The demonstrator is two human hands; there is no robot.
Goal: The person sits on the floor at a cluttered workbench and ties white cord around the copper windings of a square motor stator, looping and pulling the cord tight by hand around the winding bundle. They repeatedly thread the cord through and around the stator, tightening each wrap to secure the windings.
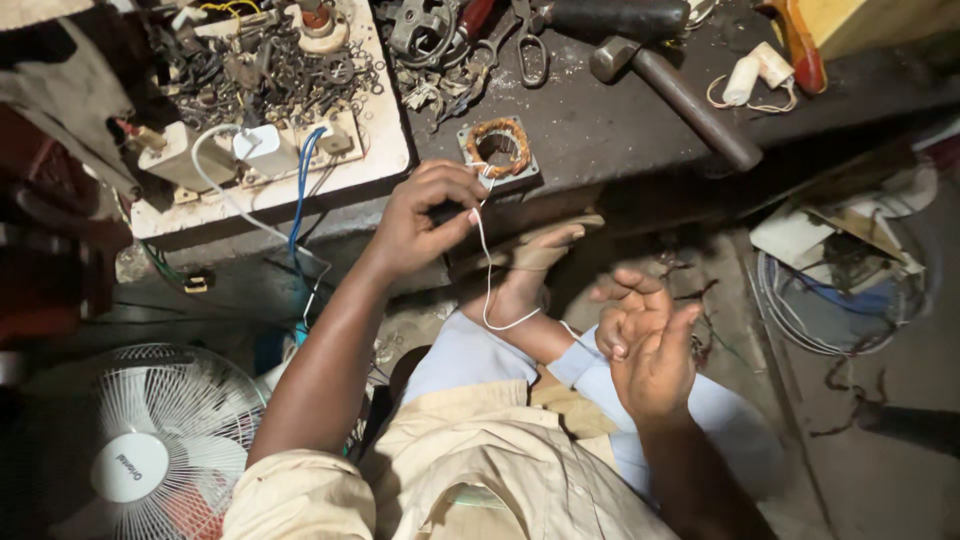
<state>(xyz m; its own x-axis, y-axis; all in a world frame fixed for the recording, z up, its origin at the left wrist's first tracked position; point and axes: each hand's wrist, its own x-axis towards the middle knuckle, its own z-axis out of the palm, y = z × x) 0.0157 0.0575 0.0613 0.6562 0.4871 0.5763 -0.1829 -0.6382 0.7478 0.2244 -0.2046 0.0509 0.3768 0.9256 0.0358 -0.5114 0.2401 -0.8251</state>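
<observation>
A small square motor stator (498,147) with copper windings sits at the front edge of the dark workbench (600,120). A thin white wire (487,270) runs from it down in a loop toward my lap. My left hand (428,215) is just below the stator, with its fingers pinched on the white wire near the bench edge. My right hand (645,340) hovers lower right over my knee, fingers loosely curled, and seems to hold the wire's far end. My bare foot (530,265) rests under the bench between the hands.
A white board (385,150) with small metal parts, a plug and blue cable lies at left. A hammer (680,95), pliers and scrap lie on the bench. A white table fan (150,450) stands lower left; a fan guard with parts (840,290) at right.
</observation>
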